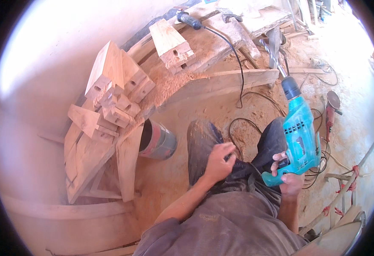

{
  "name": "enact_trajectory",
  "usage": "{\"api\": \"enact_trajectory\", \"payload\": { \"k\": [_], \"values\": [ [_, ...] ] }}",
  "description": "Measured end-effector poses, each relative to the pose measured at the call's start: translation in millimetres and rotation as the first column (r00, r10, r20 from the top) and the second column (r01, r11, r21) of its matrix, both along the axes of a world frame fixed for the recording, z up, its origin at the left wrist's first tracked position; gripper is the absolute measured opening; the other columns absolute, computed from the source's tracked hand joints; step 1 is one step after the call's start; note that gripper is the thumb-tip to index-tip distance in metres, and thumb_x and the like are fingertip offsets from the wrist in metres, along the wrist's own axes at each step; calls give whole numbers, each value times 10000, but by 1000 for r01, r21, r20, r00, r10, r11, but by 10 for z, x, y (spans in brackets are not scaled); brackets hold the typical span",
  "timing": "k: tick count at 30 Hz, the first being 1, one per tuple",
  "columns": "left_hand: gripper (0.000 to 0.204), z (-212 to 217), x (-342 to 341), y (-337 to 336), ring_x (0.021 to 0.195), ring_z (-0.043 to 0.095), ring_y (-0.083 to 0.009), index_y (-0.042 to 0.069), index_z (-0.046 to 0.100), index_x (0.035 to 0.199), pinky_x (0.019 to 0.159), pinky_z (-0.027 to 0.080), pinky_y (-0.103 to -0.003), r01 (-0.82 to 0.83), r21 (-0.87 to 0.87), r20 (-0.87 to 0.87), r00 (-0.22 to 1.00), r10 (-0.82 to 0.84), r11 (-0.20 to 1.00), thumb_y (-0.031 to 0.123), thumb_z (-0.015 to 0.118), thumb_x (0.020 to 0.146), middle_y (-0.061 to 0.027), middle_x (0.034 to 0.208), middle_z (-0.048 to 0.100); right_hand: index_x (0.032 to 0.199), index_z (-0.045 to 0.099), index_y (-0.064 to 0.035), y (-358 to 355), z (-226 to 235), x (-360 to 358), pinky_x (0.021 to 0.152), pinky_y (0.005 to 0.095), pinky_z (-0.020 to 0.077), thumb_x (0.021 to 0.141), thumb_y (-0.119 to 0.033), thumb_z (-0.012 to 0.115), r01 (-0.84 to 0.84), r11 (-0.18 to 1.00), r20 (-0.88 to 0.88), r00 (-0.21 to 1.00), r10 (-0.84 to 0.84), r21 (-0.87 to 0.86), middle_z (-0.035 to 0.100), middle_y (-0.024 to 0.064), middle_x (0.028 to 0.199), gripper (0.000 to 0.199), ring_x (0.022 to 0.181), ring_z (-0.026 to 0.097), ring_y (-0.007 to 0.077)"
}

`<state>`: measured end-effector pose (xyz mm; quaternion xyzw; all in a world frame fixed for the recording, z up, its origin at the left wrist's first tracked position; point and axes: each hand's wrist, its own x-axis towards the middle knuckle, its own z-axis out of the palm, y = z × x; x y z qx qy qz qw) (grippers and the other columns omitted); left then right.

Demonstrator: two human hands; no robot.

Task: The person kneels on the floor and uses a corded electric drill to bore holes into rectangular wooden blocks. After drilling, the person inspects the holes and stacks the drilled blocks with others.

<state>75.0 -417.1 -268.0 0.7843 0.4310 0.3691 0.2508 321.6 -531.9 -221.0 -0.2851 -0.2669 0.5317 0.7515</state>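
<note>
A teal power drill [298, 136] is gripped by its handle in my right hand [292, 181], on the right side of my lap. Its long spiral bit [274, 58] points up and away from me. My left hand [220, 163] hovers over my lap with its fingers curled closed; a dark spot shows between them, and I cannot make out if it is a small thing. Away to the left, a stack of wooden blocks [110, 68] with holes drilled in their ends lies on the wooden bench [208, 87]. Another drilled block [169, 38] rests farther back among shavings.
At the bench's far end lie an angle grinder [189, 19] with its cord hanging down and a hammer [232, 18]. A metal bucket [159, 143] stands beneath the bench. On the floor to the right, a red grinder [330, 115] lies among looping cables [263, 96] and sawdust.
</note>
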Motion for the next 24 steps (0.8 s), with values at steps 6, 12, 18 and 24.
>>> {"api": "enact_trajectory", "payload": {
  "k": [6, 12, 18, 24],
  "values": [
    [315, 1268, -376, 936, 936, 649, -150, -2, 740, 1250, 816, 526, -289, -370, 206, 387, 881, 272, 906, -1, 658, 946, -83, 1125, 736, 1263, 636, 21, 82, 64, -230, 635, 371, 564, 627, -109, 787, -27, 998, 95, 995, 33, -62, 718, 226, 1151, 667, 825, 716, 301],
    [548, 2231, -701, 2163, 989, 677, -184, -56, 589, 1456, 886, 536, -325, -451, 15, 609, 712, 350, 892, 65, 684, 930, -167, 1208, 722, 1377, 559, 67, 329, 131, -371, 654, 381, 585, 642, -64, 813, -90, 995, 95, 991, 95, -52, 734, 242, 1165, 789, 854, 740, 306],
    [866, 2496, -591, 2915, 1256, 601, -264, -43, 329, 1623, 1071, 461, -392, -363, -225, 415, 804, 426, 904, 85, 752, 878, -213, 1437, 598, 1332, 594, 48, 795, 304, -319, 658, 369, 581, 627, -35, 756, -40, 999, 170, 985, 38, 10, 741, 228, 1148, 728, 834, 740, 289],
    [1051, 2207, -289, 2856, 1398, 498, -353, -24, 286, 1623, 1165, 443, -435, -523, 154, 134, 852, 506, 839, 184, 884, 784, -272, 1521, 467, 1297, 611, 36, 1367, 602, -137, 664, 357, 574, 633, -13, 695, 25, 999, 266, 963, -30, 22, 736, 217, 1122, 671, 820, 728, 280]
  ]
}}
